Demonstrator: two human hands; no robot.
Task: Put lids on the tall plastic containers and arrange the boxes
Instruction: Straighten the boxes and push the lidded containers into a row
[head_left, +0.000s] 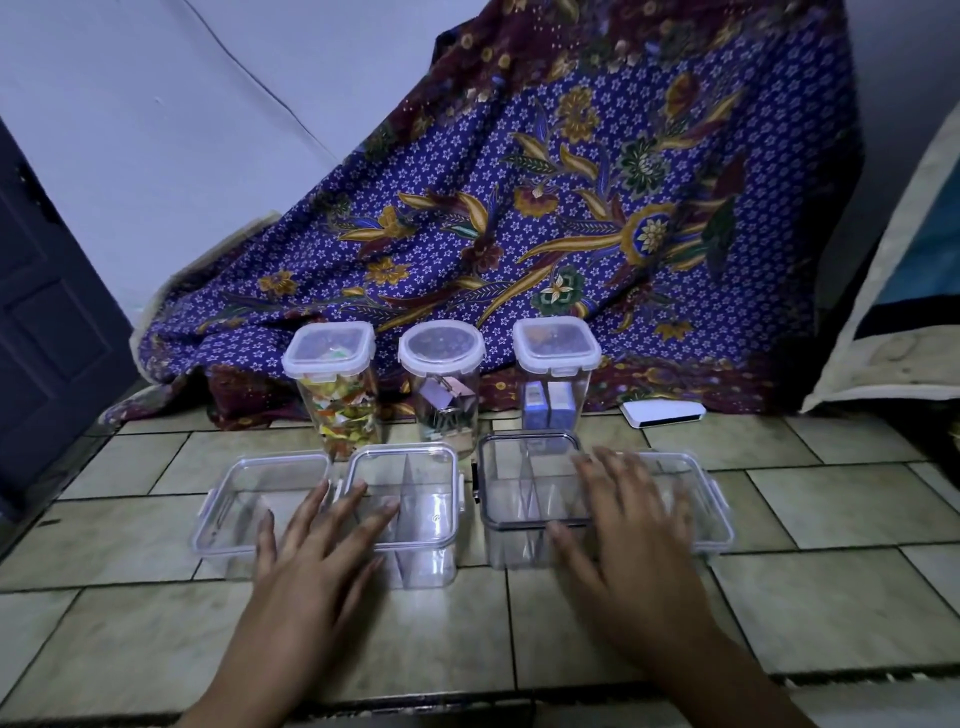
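Three tall clear containers stand in a row at the back, each with a lid on: a square one with coloured paper scraps (337, 395), a round one with clips (444, 395), and a square one with blue boxes (555, 384). In front of them lie clear boxes in a row: a flat lid-like one (234, 506), a divided box (421, 514), a dark-rimmed divided box (519, 499) and another flat clear piece (701, 499). My left hand (317, 551) hovers with spread fingers over the left two. My right hand (634, 525) hovers, fingers spread, over the right two. Neither hand holds anything.
A patterned blue batik cloth (519, 208) drapes behind the containers. A small white device (662, 413) lies on the tiled floor at the back right. A dark door (47, 312) is on the left and a leaning mattress (904, 270) on the right.
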